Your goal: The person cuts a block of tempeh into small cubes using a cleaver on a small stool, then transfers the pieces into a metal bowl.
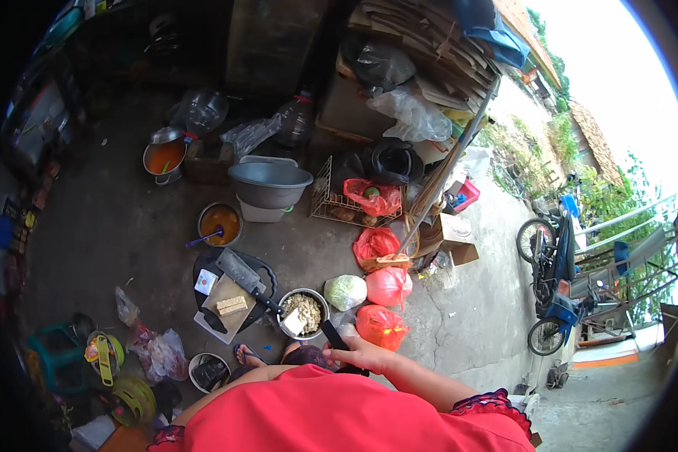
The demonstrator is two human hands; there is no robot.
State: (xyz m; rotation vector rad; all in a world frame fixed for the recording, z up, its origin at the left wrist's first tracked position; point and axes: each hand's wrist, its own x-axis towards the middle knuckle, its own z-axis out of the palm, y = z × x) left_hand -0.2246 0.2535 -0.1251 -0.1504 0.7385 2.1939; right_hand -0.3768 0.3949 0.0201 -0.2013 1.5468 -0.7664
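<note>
My right hand [365, 355] is at my lap, its fingers closed round a long black object [334, 336] whose kind I cannot make out. Of my left arm only the forearm shows beside my red shirt; the hand is hidden. Before me a cutting board [242, 326] carries a tempeh block [232, 305], cut into pieces. A cleaver [239, 270] with a black handle lies across the board's far side, and a small white box [206, 282] sits at its left. Right of the board stands a metal pot [326, 315] of chopped pale pieces, with a white block [294, 322] on top.
A cabbage [346, 292] and red plastic bags [383, 326] stand right of the pot. Farther off are a pot of orange sauce [230, 214], a grey basin [270, 183] and a wire crate [328, 202]. Green stools [56, 358] stand left; a motorcycle [554, 286] is far right.
</note>
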